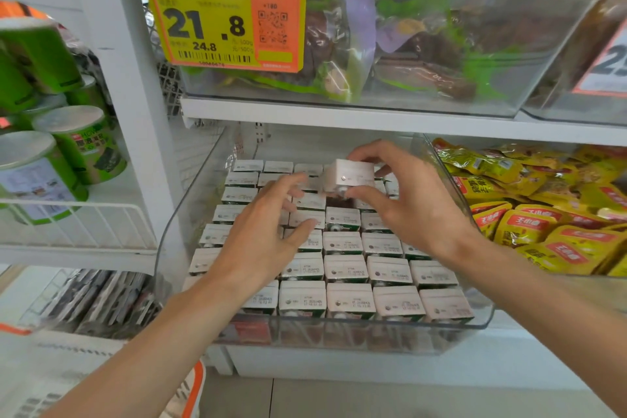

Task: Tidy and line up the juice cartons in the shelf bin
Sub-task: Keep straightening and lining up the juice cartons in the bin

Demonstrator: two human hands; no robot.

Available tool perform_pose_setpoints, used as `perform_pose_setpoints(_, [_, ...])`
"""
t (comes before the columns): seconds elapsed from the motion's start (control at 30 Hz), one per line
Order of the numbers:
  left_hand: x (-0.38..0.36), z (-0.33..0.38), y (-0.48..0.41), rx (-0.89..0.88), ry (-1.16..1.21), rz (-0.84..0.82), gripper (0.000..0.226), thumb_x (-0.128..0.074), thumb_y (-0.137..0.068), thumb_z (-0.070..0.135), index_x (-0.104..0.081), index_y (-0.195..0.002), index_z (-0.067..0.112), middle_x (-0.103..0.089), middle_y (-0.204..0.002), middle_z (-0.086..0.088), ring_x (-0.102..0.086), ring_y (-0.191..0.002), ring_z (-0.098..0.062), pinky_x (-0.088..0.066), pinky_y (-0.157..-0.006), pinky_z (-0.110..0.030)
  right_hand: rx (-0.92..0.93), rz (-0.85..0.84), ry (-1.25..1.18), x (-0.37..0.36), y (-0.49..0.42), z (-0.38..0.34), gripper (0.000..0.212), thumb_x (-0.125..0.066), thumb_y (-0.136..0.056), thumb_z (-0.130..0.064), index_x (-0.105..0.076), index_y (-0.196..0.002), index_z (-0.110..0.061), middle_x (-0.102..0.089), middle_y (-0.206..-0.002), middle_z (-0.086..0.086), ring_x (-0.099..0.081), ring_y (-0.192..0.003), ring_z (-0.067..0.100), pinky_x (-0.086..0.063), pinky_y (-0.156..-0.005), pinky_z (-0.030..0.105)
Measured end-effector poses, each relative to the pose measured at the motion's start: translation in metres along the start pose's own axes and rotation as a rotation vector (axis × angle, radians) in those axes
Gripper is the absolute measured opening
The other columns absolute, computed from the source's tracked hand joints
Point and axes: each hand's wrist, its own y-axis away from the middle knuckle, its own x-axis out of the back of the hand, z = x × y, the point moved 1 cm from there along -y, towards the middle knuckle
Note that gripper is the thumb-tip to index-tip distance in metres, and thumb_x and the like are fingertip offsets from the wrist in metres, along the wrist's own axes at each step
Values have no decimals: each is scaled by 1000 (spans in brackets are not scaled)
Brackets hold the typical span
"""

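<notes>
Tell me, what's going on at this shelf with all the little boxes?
A person is tidying small juice cartons in a clear shelf bin. The right hand holds one lifted carton above a dark gap in the rows, pinched between thumb and fingers. The left hand hovers open over the cartons to the left of the gap. The front rows already look lined up; those under the hands cannot be judged.

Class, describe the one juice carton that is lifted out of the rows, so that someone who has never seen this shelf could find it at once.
Find the clear plastic bin on the lower shelf, packed with rows of white-topped cartons. Toward its back, the right hand pinches the lifted carton. Unlike its neighbours, it sits raised and tilted above a dark gap.
</notes>
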Motion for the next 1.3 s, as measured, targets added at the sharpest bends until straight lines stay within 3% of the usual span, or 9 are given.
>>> perform_pose_setpoints(0.1, [1, 12, 1, -54, 67, -55, 73, -72, -90, 49, -34, -153, 53, -51, -148, 25, -47, -133, 6, -44, -106, -24, 30, 15, -150, 3, 20, -10, 35, -81, -92, -24, -65, -122, -26, -69, -113, -22, -63, -107, -6, -48, -94, 10])
perform_pose_setpoints(0.23, [3, 23, 3, -80, 215, -65, 42, -76, -88, 37, -64, -128, 41, -71, -119, 28, -65, -113, 7, -53, -97, -21, -109, 11, -468, -3, 34, -18, 36, -83, -89, -19, -70, -122, -20, -76, -111, -11, -73, -106, 11, -58, -94, 25])
perform_pose_setpoints(0.33, [4, 24, 4, 7, 407, -90, 37, -77, -88, 28, -67, -122, 36, -76, -115, 22, -72, -108, 0, -55, -96, -23, -242, 50, -626, -9, 39, -17, 41, -85, -85, -22, -69, -123, -23, -76, -110, -11, -75, -102, 7, -59, -85, 18])
perform_pose_setpoints(0.43, [6, 25, 4, 56, 481, -74, 46, -75, -81, 42, -66, -126, 35, -78, -115, 19, -73, -110, -2, -54, -97, -30, -346, 52, -680, -13, 42, -14, 31, -84, -86, -26, -72, -114, -23, -80, -102, -8, -77, -94, 8, -59, -82, 18])
perform_pose_setpoints(0.6, [3, 22, 6, 107, 514, -130, 42, -73, -84, 45, -65, -125, 43, -79, -107, 19, -75, -101, -2, -59, -82, -17, -480, 56, -786, -20, 45, -11, 21, -83, -89, -26, -76, -108, -21, -82, -97, -1, -79, -90, 14, -62, -77, 21])
perform_pose_setpoints(0.7, [0, 22, 6, 129, 569, -134, 34, -60, -97, 39, -67, -130, 32, -80, -111, 8, -78, -101, -13, -59, -84, -18, -544, 82, -836, -23, 48, -8, 16, -83, -91, -22, -77, -105, -17, -81, -94, 0, -79, -83, 13, -60, -73, 18])
perform_pose_setpoints(1.0, [-4, 21, 3, 157, 591, -140, 30, -50, -105, 35, -66, -131, 34, -80, -112, 8, -77, -104, -14, -60, -89, -23, -535, 114, -830, -19, 47, -5, 21, -87, -84, -31, -80, -100, -18, -82, -95, -2, -79, -89, 14, -60, -72, 17])
perform_pose_setpoints(1.1, [-5, 20, 3, 168, 606, -131, 32, -49, -104, 40, -67, -129, 33, -80, -112, 6, -77, -105, -14, -60, -92, -29, -530, 91, -841, -18, 47, -5, 24, -87, -83, -29, -80, -101, -15, -82, -98, -1, -79, -92, 17, -63, -79, 24])
perform_pose_setpoints(1.3, [-5, 20, 3, 206, 628, -113, 31, -44, -109, 37, -72, -121, 31, -81, -111, 4, -77, -104, -14, -59, -93, -24, -549, 79, -844, -17, 49, -4, 22, -86, -85, -25, -80, -103, -15, -82, -101, 1, -79, -97, 19, -64, -86, 31])
